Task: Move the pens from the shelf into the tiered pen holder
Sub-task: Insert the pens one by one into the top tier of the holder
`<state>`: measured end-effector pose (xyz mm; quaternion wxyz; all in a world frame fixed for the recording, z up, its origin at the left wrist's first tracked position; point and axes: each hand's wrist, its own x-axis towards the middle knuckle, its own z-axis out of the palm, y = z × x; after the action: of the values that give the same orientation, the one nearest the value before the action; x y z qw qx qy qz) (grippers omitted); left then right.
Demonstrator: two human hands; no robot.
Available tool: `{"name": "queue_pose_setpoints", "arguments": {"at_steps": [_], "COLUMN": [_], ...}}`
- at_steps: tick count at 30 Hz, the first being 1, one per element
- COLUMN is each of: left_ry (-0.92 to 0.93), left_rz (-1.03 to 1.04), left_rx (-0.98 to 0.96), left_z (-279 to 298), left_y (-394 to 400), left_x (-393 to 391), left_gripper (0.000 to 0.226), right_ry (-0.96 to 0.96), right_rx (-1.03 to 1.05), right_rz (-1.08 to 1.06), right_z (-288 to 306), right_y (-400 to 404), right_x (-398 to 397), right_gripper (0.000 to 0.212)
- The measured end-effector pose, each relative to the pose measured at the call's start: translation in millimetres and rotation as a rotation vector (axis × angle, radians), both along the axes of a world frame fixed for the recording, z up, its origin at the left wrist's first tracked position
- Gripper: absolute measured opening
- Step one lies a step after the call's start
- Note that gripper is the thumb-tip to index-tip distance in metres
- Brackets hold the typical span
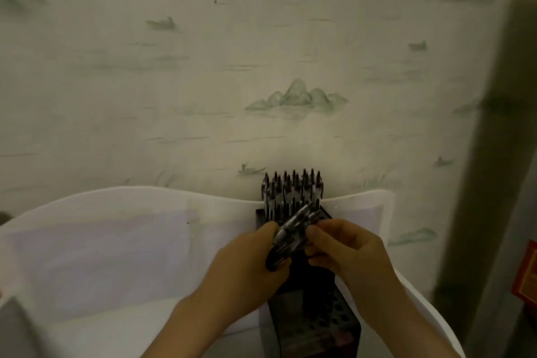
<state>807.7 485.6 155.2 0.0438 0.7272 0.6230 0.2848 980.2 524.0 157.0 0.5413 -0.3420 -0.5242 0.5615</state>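
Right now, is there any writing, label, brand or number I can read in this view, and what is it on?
No text can be read.
Red object at the right edge: may carry print, too blurred and cropped to read.
Pens in the left hand and right hand: any markings too blurred.
Pen holder: no label visible.
Wall: painted hills and boats only, no words.

Glossy dark plastic on the pens, matt black perforated pen holder, smooth white shelf, matt printed wallpaper.

surface: white table against wall | on it: black tiered pen holder, right of middle
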Motion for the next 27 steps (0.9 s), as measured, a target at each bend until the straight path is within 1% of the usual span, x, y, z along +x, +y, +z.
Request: {"name": "queue_pose_setpoints", "arguments": {"at_steps": [3,6,7,12,18,24,27], "left_ry": [-0.007,0.017,0.027,0.023,-0.066,-0.142,-0.152], "left_rz": [0.061,0.105,0.112,0.108,0.055,0.023,0.016], "left_rx": [-0.007,-0.012,-0.012,-0.017,-0.036,-0.033,-0.034], "left_z": [-3,-4,-4,-5,-11,-9,-8], "left_y": [2,5,6,12,19,20,19], "left_x": [2,-1,-2,-8,-19,-31,-41], "left_gripper": [0.017,0.018,0.018,0.02,0.018,0.015,0.02], "right_ry": [-0.035,-0.07,-0.071,-0.025,0.015,0.104,0.172], "right_rx": [-0.014,-0.005,-0.006,-0.037,-0.005,-0.022,-0.02], "right_rz": [0.034,0.029,0.028,0.003,-0.014,0.006,0.015], "right_z": [-1,-1,0,-1,-2,2,10], "right_y": [5,11,12,20,34,45,54], "right_x": [-2,-7,-9,-19,-23,-31,-31], "right_gripper": [0.018,0.004,0.003,0.01,0.015,0.015,0.019]}}
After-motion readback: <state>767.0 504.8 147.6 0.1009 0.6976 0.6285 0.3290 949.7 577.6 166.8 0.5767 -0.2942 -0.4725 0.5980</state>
